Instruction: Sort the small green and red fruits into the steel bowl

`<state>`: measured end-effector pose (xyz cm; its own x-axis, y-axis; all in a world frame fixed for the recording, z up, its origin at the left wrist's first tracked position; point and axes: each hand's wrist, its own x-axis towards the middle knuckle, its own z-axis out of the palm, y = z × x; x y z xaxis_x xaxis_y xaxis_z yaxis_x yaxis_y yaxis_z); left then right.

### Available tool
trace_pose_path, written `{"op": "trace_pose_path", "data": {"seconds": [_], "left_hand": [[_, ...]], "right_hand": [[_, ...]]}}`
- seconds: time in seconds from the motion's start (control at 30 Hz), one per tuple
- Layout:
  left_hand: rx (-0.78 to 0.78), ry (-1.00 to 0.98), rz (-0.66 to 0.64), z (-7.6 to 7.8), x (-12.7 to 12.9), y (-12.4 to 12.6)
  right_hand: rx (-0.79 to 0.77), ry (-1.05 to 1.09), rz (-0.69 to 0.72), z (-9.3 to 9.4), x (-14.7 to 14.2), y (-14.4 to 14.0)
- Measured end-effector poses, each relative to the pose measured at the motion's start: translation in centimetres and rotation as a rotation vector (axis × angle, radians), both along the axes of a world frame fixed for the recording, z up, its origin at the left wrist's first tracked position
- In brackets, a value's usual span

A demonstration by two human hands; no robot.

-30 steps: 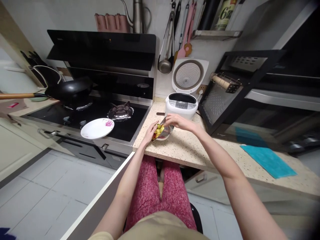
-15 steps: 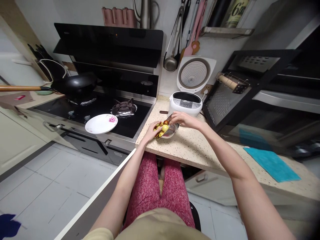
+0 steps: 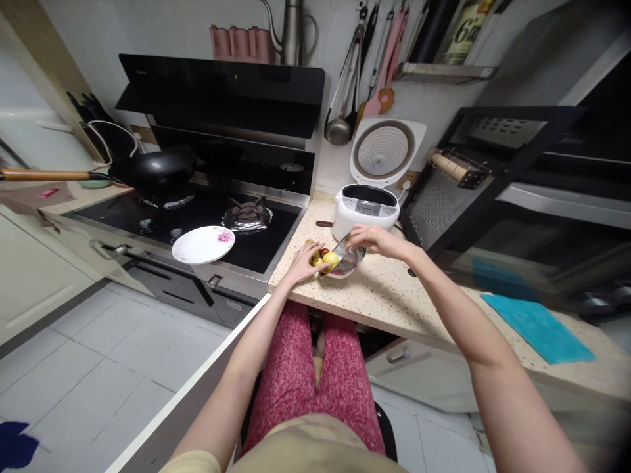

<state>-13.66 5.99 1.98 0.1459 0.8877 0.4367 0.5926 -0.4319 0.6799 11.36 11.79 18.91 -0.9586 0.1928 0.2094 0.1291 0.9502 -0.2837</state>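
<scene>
A shiny metal bowl [image 3: 351, 264] lies tipped toward the left on the speckled countertop [image 3: 394, 299]. My right hand [image 3: 371, 239] grips its far rim. Small yellow-green and red fruits [image 3: 323, 258] are spilling out of its mouth onto the counter. My left hand [image 3: 302, 265] is cupped against those fruits at the counter's left end, fingers curled around them.
A white rice cooker [image 3: 365, 207] with its lid up stands just behind the bowl. Left of the counter is a black hob with a flowered white plate [image 3: 203, 244] at its front edge and a wok [image 3: 154, 171]. A teal cloth [image 3: 538, 318] lies far right.
The bowl has tipped further onto its side and shifted right, and the fruits have slid out against my left hand. My head has turned a little to the left.
</scene>
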Motion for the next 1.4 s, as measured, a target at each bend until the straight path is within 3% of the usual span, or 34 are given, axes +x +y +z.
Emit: {"op": "trace_pose_path", "data": {"seconds": [0.43,0.8,0.97,1.13,1.4], "left_hand": [[0.068,0.137,0.0,0.2,0.2,-0.2],[0.098,0.197,-0.021,0.9,0.8,-0.7],[0.096,0.182,-0.083,1.1,0.7,-0.8],[0.095,0.21,-0.087,0.9,0.6,-0.6],[0.101,0.214,-0.064,0.3,0.6,-0.3]], "right_hand": [[0.009,0.075,-0.05,-1.8,3.1,-2.0],[-0.073,0.002,-0.044,0.7,2.8,-0.7],[-0.069,0.002,-0.038,0.7,3.0,-0.4],[-0.008,0.128,-0.136,-1.8,5.5,-2.5],[0.155,0.359,-0.378,-8.0,8.9,-9.8]]}}
